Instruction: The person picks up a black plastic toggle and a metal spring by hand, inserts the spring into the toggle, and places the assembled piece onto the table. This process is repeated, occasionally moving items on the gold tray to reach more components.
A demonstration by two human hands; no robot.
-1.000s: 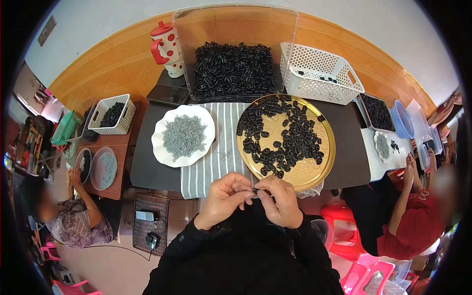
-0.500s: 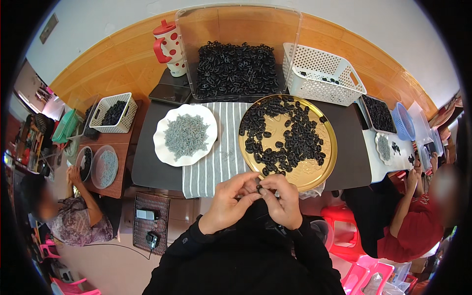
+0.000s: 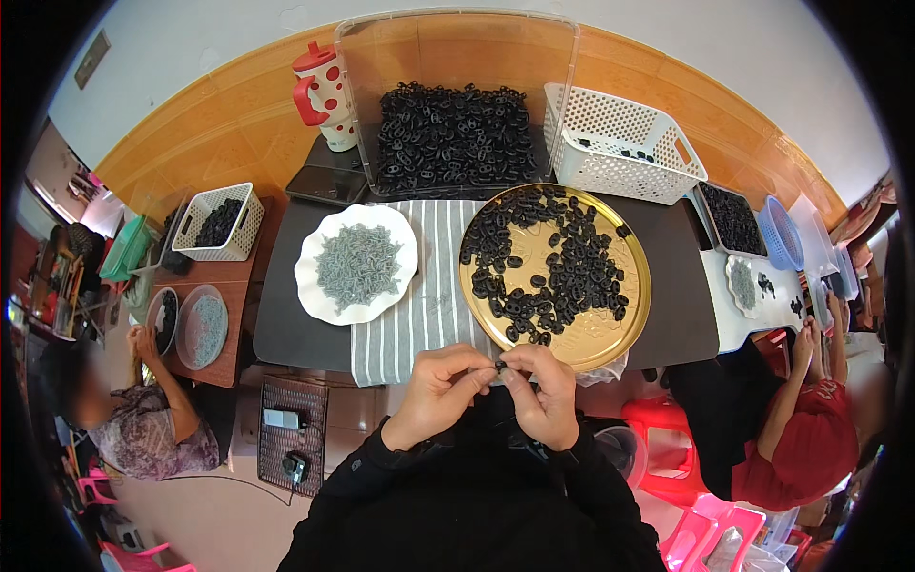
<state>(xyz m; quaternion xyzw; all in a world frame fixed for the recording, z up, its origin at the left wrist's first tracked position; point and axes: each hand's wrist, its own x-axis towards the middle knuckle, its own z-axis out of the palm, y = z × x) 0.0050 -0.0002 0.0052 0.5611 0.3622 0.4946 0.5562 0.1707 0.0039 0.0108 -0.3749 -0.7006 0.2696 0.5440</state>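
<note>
Both hands meet in front of the table's near edge, fingertips almost touching. My left hand (image 3: 440, 393) pinches one side of a small black oval part (image 3: 500, 365), and my right hand (image 3: 543, 393) pinches the other. Fingers cover much of that part. Just beyond the hands is a round gold tray (image 3: 610, 348) with many black oval parts (image 3: 572, 276) like links, each with holes. To the left, a white scalloped plate (image 3: 310, 298) bears a heap of small grey screw-like pieces (image 3: 357, 265). A grey striped cloth (image 3: 386, 348) lies beneath the plate and tray.
A clear bin (image 3: 457, 48) of black parts stands at the back, beside a white perforated basket (image 3: 620, 124) and a red-dotted tumbler (image 3: 327, 100). People work at side tables, one on the left (image 3: 143, 429) and one on the right (image 3: 796, 443).
My hands have come slightly lower and the fingertips have closed in tighter around the small black part. The whole view has shifted a little.
</note>
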